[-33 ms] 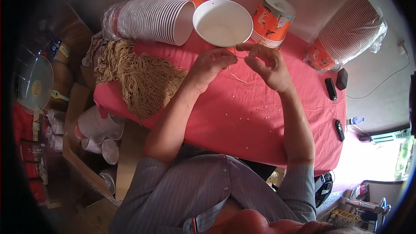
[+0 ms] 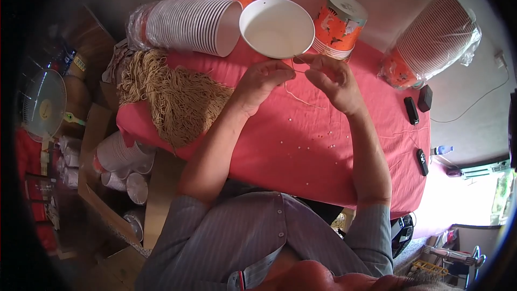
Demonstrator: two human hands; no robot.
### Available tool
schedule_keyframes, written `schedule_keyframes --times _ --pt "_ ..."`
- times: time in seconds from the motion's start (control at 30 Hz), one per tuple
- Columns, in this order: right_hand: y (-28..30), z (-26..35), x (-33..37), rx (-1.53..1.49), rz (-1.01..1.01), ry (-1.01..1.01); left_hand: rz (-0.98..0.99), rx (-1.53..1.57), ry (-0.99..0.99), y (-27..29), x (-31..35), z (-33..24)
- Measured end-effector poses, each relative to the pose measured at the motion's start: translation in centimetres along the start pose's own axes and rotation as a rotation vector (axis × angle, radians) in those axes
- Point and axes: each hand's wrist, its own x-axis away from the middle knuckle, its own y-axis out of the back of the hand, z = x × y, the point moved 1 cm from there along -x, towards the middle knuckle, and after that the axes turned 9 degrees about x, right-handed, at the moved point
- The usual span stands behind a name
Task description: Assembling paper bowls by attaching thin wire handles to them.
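My left hand (image 2: pixel 264 82) is closed in a pinch on a thin tan cord (image 2: pixel 302 99), just in front of a white paper tub (image 2: pixel 277 28). To its right, my right hand (image 2: pixel 335 83) pinches another part of the cord, with a short strand passing between the fingertips. One loose end trails down over the red cloth (image 2: pixel 269 151). Several small pale beads or pellets (image 2: pixel 314 139) lie scattered on the cloth below my hands. Left of my left forearm, a large heap of tan cords (image 2: pixel 172 94) spreads over the table edge.
Nested tubs in plastic (image 2: pixel 183 24) lie behind the cord heap. An upturned orange tub (image 2: pixel 339 24) and a wrapped stack (image 2: pixel 431 43) stand at the right. Small black devices (image 2: pixel 411 110) rest near the right edge. A cardboard box (image 2: pixel 99 183) with more tubs sits at the left.
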Motion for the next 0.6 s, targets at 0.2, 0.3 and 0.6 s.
schedule_keyframes --times 0.2,0.3,0.6 --pt "0.1 -0.5 -0.4 -0.091 0.007 -0.032 0.071 -0.043 -0.063 0.5 -0.1 0.3" --pt "0.1 -1.0 -0.4 -0.076 -0.052 -0.082 0.094 -0.086 -0.056 0.4 0.1 0.2" --pt "-0.2 1.4 -0.4 -0.022 -0.155 0.0 0.067 -0.072 -0.063 -0.6 0.4 -0.1"
